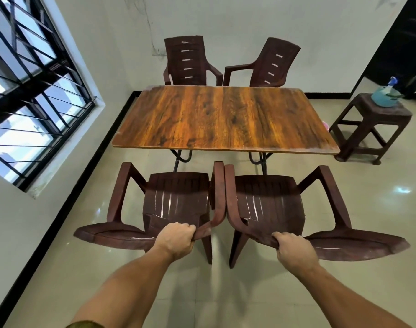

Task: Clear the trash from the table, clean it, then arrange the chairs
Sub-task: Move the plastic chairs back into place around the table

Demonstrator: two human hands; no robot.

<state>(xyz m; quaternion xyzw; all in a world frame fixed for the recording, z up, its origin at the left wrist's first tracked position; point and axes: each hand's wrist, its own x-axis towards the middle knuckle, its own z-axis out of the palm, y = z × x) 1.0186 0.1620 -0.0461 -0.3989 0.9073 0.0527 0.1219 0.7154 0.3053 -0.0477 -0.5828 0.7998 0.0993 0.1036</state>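
Chairs stand side by side near the wooden table (226,119), arms touching. The left hand (178,237) clenches the back of the left chair (178,197), the right hand (293,248) the back of the right chair (266,200). Pushed crooked, they could jam together or bump the table.

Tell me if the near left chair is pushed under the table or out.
Pulled out. The near left chair has its whole seat clear of the table edge; the left hand grips its back.

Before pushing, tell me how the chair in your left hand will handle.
Likely light: the left chair looks like moulded plastic. It should slide easily on the glossy floor. Its backrest looks cracked, so may flex.
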